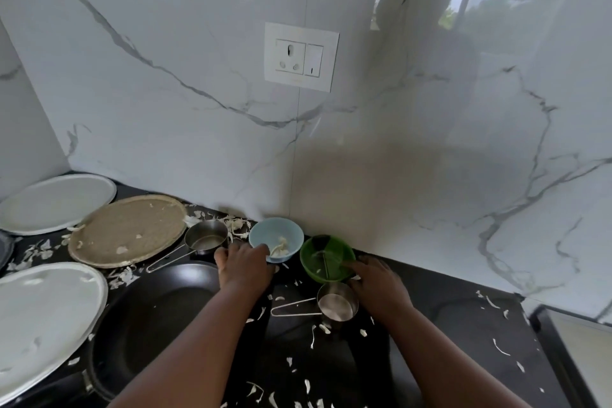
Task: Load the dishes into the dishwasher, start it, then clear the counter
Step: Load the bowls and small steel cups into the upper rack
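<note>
A light blue bowl (276, 237) with white food scraps stands near the wall on the black counter (457, 318). My left hand (243, 263) grips its near rim. Right of it sits a green bowl (326, 257), and my right hand (377, 280) holds its near right rim with a finger over the edge. A steel measuring cup (336, 305) with a wire handle stands just in front of the green bowl, under my right hand. Another steel measuring cup (206, 237) stands left of the blue bowl.
A black pan (149, 318) lies in front of my left arm. A tan round plate (127, 230) and two white plates (56, 202) (43, 321) lie on the left. White scraps litter the counter. A marble wall with a socket (301, 56) rises behind.
</note>
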Tool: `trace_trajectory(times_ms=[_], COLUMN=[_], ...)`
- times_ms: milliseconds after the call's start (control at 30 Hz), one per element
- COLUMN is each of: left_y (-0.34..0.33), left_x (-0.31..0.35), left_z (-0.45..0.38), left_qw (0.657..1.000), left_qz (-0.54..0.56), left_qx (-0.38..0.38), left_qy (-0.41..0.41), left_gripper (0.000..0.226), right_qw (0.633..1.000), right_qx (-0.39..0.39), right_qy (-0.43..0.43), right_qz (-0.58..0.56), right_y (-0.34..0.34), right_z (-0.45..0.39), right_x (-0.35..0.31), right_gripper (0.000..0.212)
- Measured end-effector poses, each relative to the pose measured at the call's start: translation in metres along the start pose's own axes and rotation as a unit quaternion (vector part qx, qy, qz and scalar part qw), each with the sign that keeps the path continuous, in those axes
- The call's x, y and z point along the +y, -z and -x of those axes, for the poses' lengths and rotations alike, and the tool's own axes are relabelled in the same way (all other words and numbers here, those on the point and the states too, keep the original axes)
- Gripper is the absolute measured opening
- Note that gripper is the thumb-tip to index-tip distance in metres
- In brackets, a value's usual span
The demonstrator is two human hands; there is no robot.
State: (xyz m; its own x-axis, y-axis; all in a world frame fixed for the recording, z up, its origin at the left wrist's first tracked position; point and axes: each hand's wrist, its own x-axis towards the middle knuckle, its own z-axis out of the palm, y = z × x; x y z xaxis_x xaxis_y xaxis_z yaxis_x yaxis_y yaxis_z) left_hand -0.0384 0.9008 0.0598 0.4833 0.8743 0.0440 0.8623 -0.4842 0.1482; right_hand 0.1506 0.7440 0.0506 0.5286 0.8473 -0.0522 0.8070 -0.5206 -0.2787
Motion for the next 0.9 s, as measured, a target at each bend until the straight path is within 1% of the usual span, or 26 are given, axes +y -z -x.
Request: trace_trajectory(times_ms=[100,200,267,333,400,467,500,567,633,667,700,733,767,800,867,900], left_y=[-0.002,0.0,0.005,0.014,0.023,0.032,0.036,0.045,0.055,0.06,0.065,0.071,0.078,0.085,0.099,0.106], left_x=[-0.004,-0.007,-0.005,-0.002,0.001,0.004,0.005,0.009,0.013,0.015,0.017,0.02,0.024,0.027,0.035,0.039], left_z=[-0.004,-0.006,-0.005,-0.001,0.006,0.016,0.022,0.035,0.047,0.052,0.056,0.062,0.069,0.077,0.091,0.097], left_qw=[1.0,0.997,0.989,0.971,0.95,0.917,0.892,0.838,0.796,0.78,0.764,0.743,0.715,0.677,0.599,0.569], left_qz=[0.007,0.05,0.122,0.209,0.276,0.347,0.391,0.473,0.52,0.534,0.55,0.575,0.612,0.661,0.744,0.772], left_qx=[0.022,0.051,0.073,0.102,0.139,0.196,0.224,0.256,0.276,0.285,0.287,0.282,0.264,0.235,0.173,0.155], left_qy=[0.011,0.015,0.035,0.052,0.044,0.003,-0.026,-0.089,-0.14,-0.159,-0.177,-0.196,-0.21,-0.222,-0.238,-0.236], left_gripper=[0.035,0.038,0.048,0.058,0.065,0.063,0.062,0.058,0.058,0.061,0.062,0.062,0.061,0.063,0.075,0.08], right_qw=[1.0,0.999,0.997,0.988,0.965,0.918,0.888,0.825,0.746,0.703,0.667,0.636,0.61,0.584,0.537,0.513], right_qx=[0.002,0.011,0.032,0.07,0.108,0.14,0.155,0.189,0.191,0.18,0.168,0.155,0.142,0.132,0.11,0.096], right_qy=[0.013,0.031,0.026,0.015,0.002,-0.006,-0.004,0.024,0.05,0.061,0.069,0.079,0.09,0.103,0.124,0.13], right_qz=[0.009,-0.021,-0.07,-0.139,-0.241,-0.372,-0.433,-0.532,-0.637,-0.685,-0.723,-0.752,-0.774,-0.794,-0.827,-0.843], right_y=[0.0,0.001,0.005,0.013,0.023,0.042,0.054,0.078,0.098,0.106,0.112,0.119,0.126,0.132,0.145,0.15], right_z=[-0.008,-0.008,-0.004,0.006,0.02,0.038,0.048,0.066,0.081,0.088,0.095,0.101,0.107,0.113,0.124,0.129], right_x=[0.003,0.004,0.005,0.006,0.006,-0.001,-0.007,-0.017,-0.025,-0.029,-0.032,-0.036,-0.04,-0.044,-0.054,-0.059], right_gripper=[0.035,0.027,0.019,0.008,0.011,0.022,0.03,0.052,0.073,0.075,0.073,0.069,0.067,0.07,0.089,0.097])
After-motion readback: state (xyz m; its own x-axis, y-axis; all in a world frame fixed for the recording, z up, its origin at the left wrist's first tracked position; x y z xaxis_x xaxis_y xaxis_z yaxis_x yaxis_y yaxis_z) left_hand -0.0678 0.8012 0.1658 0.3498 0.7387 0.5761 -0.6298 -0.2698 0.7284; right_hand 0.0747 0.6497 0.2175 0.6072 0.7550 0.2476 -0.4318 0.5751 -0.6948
